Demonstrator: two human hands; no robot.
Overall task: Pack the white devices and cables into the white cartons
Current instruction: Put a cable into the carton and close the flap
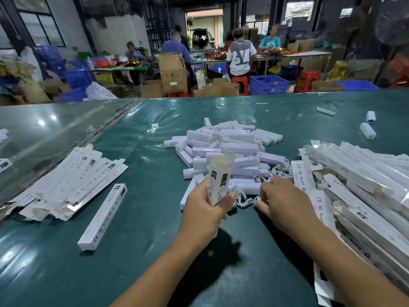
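Observation:
My left hand grips an upright white carton whose top flap stands open. Just beyond it lies a heap of white bar-shaped devices on the green table. Small coiled white cables lie between my hands at the near edge of the heap. My right hand reaches down over the cables, fingertips touching them; whether it pinches one is hidden. A closed carton lies alone to the left.
Flat unfolded cartons are stacked at the left, and a larger pile of cartons fills the right side. A few stray devices lie far right. Other people work at tables behind, among cardboard boxes and blue crates.

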